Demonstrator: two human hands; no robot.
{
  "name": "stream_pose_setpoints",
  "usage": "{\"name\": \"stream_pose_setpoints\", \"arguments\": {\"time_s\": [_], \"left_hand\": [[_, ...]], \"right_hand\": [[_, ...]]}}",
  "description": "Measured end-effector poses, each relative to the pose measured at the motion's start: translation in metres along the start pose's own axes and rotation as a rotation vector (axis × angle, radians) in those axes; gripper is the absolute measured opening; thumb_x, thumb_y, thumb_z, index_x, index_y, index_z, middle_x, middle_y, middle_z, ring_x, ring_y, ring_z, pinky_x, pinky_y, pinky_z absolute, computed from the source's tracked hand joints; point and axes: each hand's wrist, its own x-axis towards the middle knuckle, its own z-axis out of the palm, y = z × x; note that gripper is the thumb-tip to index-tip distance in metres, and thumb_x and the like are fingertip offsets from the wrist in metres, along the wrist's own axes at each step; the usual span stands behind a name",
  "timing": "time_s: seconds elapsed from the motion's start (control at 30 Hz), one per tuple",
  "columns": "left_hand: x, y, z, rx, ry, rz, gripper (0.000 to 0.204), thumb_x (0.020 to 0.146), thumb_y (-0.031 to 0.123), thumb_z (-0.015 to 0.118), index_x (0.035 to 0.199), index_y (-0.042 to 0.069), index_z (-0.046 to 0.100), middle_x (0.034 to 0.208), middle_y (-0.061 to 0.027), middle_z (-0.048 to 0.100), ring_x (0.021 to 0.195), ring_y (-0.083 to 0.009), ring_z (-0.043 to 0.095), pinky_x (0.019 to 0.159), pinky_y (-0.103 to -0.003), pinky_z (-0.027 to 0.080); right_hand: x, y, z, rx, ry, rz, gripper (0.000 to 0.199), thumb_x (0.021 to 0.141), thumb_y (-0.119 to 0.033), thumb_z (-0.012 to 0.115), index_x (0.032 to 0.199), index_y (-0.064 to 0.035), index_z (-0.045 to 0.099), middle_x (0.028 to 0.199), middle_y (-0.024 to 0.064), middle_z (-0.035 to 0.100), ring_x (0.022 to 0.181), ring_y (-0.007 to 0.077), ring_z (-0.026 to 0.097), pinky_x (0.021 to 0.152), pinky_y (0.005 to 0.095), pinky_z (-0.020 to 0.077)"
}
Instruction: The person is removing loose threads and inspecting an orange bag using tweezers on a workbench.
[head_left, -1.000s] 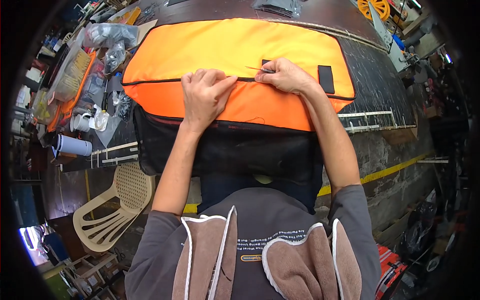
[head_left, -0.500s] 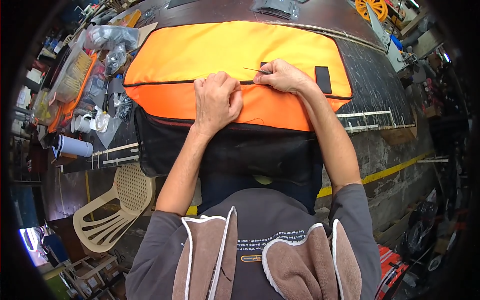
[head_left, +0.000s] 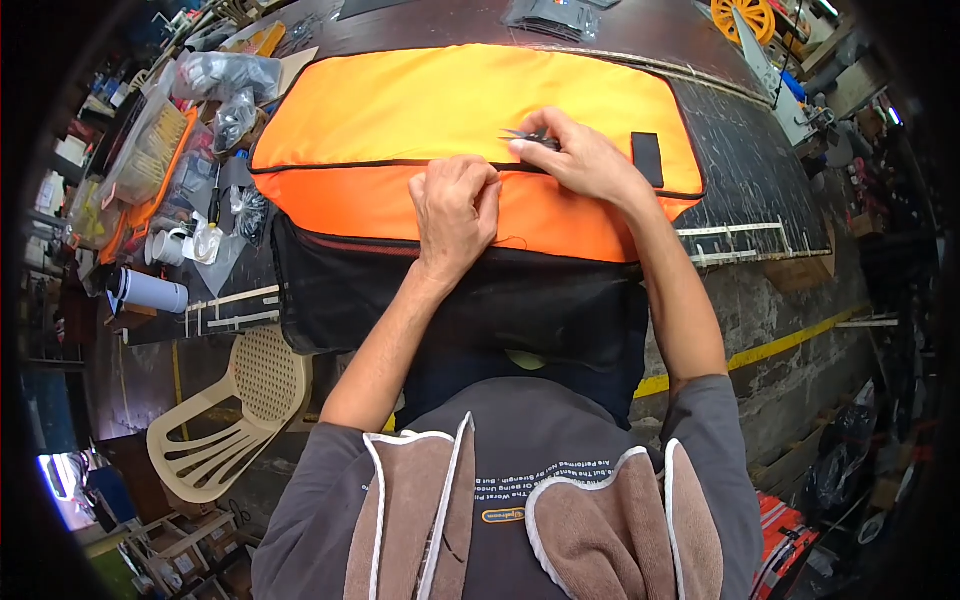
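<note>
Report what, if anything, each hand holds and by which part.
Right hand: small snips, by the handle end. Left hand: on the orange cover, grip unclear.

Materials as I read them over my remote feed: orange fabric piece (head_left: 440, 105), smooth woven cloth, faint sheen. Black fabric (head_left: 450, 300) below it, duller, slightly creased. Snips (head_left: 517, 134), thin metal blades. I log the tabletop (head_left: 765, 165) as dark, scuffed; chair (head_left: 226, 425), smooth moulded plastic; brown towelling (head_left: 600, 515), soft-piled, matt; packets (head_left: 228, 78), glossy clear plastic.
</note>
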Motion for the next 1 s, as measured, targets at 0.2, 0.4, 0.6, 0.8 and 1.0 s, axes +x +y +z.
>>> {"name": "stream_pose_setpoints", "arguments": {"time_s": [0.2, 0.4, 0.6, 0.8, 1.0], "left_hand": [[0.002, 0.002, -0.002, -0.018, 0.015, -0.011, 0.012, 0.091, 0.010, 0.084, 0.098, 0.011, 0.075, 0.109, -0.0028, 0.078, 0.109, -0.0262, 0.068, 0.093, -0.043, 0.041], [0.004, 0.002, -0.004, -0.037, 0.010, -0.020, 0.011, 0.091, 0.010, 0.084, 0.098, 0.010, 0.075, 0.108, -0.0031, 0.079, 0.108, -0.0269, 0.068, 0.093, -0.043, 0.043], [0.005, 0.002, -0.006, -0.030, 0.010, -0.010, 0.011, 0.091, 0.009, 0.084, 0.098, 0.010, 0.076, 0.108, -0.0032, 0.079, 0.108, -0.0268, 0.068, 0.093, -0.043, 0.044], [0.005, 0.000, -0.007, -0.042, 0.013, -0.005, 0.011, 0.091, 0.008, 0.084, 0.098, 0.008, 0.075, 0.107, -0.0048, 0.079, 0.108, -0.0276, 0.069, 0.094, -0.043, 0.046], [-0.009, -0.010, -0.019, -0.106, 0.041, -0.069, 0.010, 0.090, 0.008, 0.084, 0.097, 0.009, 0.079, 0.113, -0.0072, 0.075, 0.113, -0.0324, 0.066, 0.102, -0.044, 0.047]], "right_hand": [[-0.022, 0.011, -0.013, -0.251, 0.208, -0.559, 0.023, 0.097, -0.022, 0.083, 0.109, -0.0049, 0.075, 0.100, 0.0099, 0.077, 0.097, 0.0306, 0.075, 0.089, 0.0446, 0.0599], [-0.021, 0.015, -0.004, -0.414, 0.222, -0.738, 0.018, 0.098, -0.022, 0.081, 0.106, -0.0083, 0.073, 0.100, 0.0066, 0.074, 0.097, 0.0285, 0.072, 0.087, 0.0436, 0.0593], [-0.015, 0.014, 0.002, -0.502, 0.196, -0.735, 0.017, 0.099, -0.026, 0.079, 0.105, -0.0113, 0.073, 0.100, 0.0044, 0.074, 0.099, 0.0257, 0.071, 0.087, 0.0427, 0.0585], [-0.013, 0.018, 0.004, -0.526, 0.170, -0.729, 0.017, 0.101, -0.026, 0.078, 0.103, -0.0109, 0.071, 0.099, 0.0040, 0.073, 0.096, 0.0254, 0.069, 0.086, 0.0424, 0.0582], [-0.013, 0.017, 0.009, -0.439, 0.239, -0.753, 0.019, 0.099, -0.026, 0.081, 0.103, -0.0102, 0.072, 0.098, 0.0045, 0.072, 0.097, 0.0259, 0.070, 0.087, 0.0419, 0.0586]]}}
